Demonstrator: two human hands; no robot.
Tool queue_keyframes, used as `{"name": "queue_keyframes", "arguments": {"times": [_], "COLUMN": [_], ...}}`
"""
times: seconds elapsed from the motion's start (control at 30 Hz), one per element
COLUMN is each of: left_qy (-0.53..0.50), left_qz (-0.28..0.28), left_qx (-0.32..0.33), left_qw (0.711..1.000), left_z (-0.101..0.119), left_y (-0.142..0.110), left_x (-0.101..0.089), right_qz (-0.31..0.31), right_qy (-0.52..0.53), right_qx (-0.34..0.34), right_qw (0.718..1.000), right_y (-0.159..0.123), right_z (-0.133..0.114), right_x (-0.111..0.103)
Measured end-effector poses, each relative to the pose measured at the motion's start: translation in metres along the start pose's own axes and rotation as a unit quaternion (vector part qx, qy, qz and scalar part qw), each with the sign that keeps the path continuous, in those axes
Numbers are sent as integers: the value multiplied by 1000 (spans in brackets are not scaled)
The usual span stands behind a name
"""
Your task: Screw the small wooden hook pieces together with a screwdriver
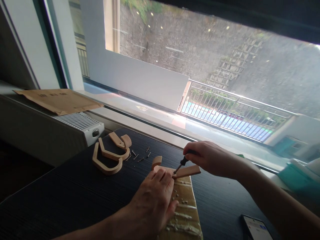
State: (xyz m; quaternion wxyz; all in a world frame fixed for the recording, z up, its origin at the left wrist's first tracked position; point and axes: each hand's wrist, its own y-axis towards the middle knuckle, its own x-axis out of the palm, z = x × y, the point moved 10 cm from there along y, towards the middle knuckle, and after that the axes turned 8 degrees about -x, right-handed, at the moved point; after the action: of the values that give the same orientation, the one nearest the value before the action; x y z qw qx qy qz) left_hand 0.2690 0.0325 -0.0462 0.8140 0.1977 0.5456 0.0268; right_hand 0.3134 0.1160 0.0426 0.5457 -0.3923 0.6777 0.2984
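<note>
Slip risk: driver (184, 162) tip near left hand (155, 190)

Head view: right hand (212, 159) is gripping the driver. Left hand is pressing the hook (189, 171) onto the taped block's (187, 204) far end; fingertips hidden, can't tell if pinching. Driver is leaning, so its tip could be skating into the left hand. No clamping showing; block could be twisting on the desk (75, 196) under torque.
</note>
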Motion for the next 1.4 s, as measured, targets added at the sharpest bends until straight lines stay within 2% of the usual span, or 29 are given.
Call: {"name": "queue_keyframes", "arguments": {"times": [0.13, 0.47, 0.77, 0.87, 0.97, 1.1, 1.23, 1.4], "left_qy": [9, 10, 18, 33, 52, 56, 50, 55], "left_qz": [12, -8, -6, -5, 2, 5, -9, 3], "left_qx": [7, -2, 0, 0, 3, 7, -1, 6], "left_qw": [1000, 1000, 1000, 999, 999, 998, 999, 998], "left_z": [3, 4, 2, 1, 3, 3, 0, 3], "left_y": [0, 2, 0, -1, -1, 0, 1, -1], "left_x": [-4, -3, 0, 2, 2, 2, 6, 2], "right_qz": [11, -30, 13, 8, -12, -6, 16, 28], "right_qy": [-1, -40, -10, -14, -11, -10, -17, -56], "right_qx": [22, -13, 33, 37, 21, -6, 19, 49], "right_qw": [1000, 999, 999, 999, 1000, 1000, 1000, 997], "right_y": [-1, 2, 9, 8, 7, 8, 12, 12], "right_z": [1, -5, 4, 3, -1, -9, -4, 0], "right_x": [0, -7, -2, -3, 0, 1, 4, 4]}}
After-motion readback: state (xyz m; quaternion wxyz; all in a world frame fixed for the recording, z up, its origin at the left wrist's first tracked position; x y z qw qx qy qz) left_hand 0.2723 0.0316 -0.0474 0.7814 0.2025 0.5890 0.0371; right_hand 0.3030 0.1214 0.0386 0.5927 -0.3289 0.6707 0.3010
